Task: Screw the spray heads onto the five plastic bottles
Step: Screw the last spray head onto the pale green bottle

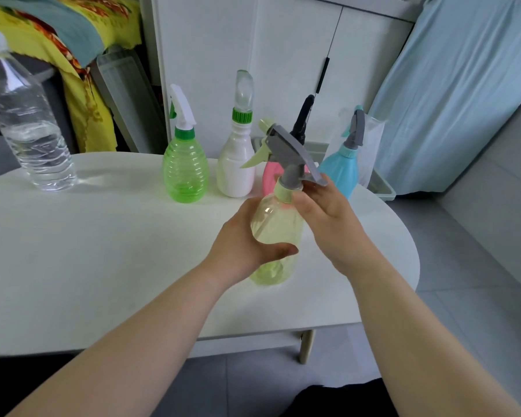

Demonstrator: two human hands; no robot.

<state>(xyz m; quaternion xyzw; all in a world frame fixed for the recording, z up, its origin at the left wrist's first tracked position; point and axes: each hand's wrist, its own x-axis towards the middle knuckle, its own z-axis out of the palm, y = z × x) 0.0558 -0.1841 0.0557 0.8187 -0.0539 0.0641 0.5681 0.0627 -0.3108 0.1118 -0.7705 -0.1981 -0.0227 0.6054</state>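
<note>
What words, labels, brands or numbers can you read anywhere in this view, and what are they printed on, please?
None can be read.
The yellow-green spray bottle held by the left hand and right hand is unlabelled.
The green bottle, white bottle, blue bottle and clear water bottle show no print.

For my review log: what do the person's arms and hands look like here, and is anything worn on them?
Both forearms are bare up to the frame's edge: no sleeves show. The left hand and right hand carry no gloves, and no rings, watch or bracelets are visible. The fingers have short nails, with no polish that I can make out.
</note>
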